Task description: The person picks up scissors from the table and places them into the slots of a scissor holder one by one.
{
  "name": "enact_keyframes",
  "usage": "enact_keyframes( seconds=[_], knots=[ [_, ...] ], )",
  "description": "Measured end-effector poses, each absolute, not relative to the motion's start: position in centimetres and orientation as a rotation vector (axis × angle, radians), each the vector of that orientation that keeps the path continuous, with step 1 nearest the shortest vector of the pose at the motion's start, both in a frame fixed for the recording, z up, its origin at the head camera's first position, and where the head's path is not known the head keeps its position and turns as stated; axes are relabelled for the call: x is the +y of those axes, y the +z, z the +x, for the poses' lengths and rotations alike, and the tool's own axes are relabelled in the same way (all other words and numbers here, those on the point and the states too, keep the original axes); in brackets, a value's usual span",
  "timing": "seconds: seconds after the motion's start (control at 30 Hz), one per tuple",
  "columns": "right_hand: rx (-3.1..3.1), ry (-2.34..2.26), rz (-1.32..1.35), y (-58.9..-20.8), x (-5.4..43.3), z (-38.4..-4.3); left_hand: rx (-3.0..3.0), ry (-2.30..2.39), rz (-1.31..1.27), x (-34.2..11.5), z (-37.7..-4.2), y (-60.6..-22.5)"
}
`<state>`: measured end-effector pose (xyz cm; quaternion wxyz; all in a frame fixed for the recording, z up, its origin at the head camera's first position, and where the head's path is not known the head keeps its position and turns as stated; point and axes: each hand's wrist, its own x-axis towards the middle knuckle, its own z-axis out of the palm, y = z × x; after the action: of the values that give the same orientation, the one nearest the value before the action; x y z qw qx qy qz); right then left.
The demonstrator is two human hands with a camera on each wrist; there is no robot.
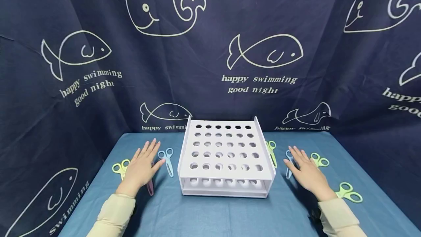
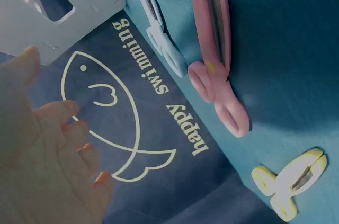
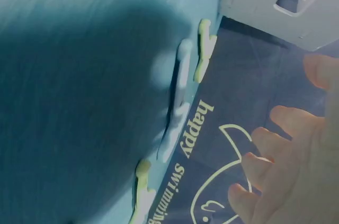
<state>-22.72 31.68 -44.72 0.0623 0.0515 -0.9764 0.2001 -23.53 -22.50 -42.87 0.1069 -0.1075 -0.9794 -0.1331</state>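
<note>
My left hand hovers with fingers spread above the left side of the table, holding nothing. Under it, partly hidden, lie pink scissors. Yellow scissors are on its outer side and light blue scissors on its inner side. On the right, my right hand is also raised with extended fingers and an empty palm. Blue scissors lie by its thumb, partly covered. Green scissors show past its fingers, and another green pair lies beside the wrist.
Between the hands stands a white rack with rows of round holes and raised side walls. More green scissors lie against its right side. A dark blue printed curtain encloses the blue-covered table at the back and sides.
</note>
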Motion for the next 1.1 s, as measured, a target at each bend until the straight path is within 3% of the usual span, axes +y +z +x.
enact_keyframes(
  seconds=[0.23,0.47,0.73,1.1],
  knots=[
    [-2.942,0.743,0.064,-44.2,31.1,-22.5,-2.931,-0.945,-0.333,-22.4,-23.9,-42.5],
    [-2.897,0.845,-0.002,-43.7,30.4,-22.8,-2.850,-1.321,-0.178,-21.9,-24.2,-41.1],
    [-2.751,1.042,0.077,-42.5,29.6,-23.0,-2.748,-1.589,-0.085,-21.5,-24.3,-40.5],
    [-2.498,1.265,0.216,-41.6,27.7,-22.8,-2.584,-1.822,-0.200,-20.1,-24.4,-40.1]
  ],
)
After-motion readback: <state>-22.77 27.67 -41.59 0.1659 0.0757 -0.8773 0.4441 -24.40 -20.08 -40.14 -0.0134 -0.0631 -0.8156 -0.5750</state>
